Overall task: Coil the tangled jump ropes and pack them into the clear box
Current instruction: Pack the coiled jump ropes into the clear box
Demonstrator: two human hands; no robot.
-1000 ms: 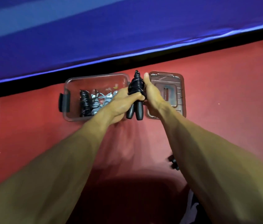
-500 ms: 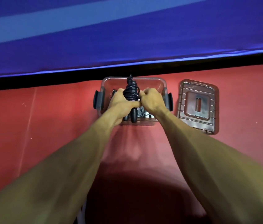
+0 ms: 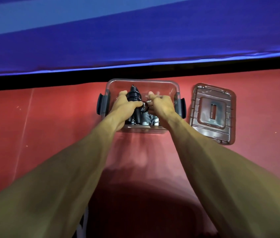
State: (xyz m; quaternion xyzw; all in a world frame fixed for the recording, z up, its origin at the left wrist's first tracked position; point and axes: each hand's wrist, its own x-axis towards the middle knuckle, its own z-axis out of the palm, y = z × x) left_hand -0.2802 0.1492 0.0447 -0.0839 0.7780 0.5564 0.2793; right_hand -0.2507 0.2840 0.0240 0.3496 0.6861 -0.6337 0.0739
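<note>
black rope bundle held inside the clear box

your two forearms reached out over the red floor. your left hand gripped the coiled black jump rope, holding it inside the clear box, its handles pointing back toward you. your right hand had its fingers curled around a loop of that rope. grey rope lay beneath. the lid lay just right of the box. beyond ran a blue mat.
</note>
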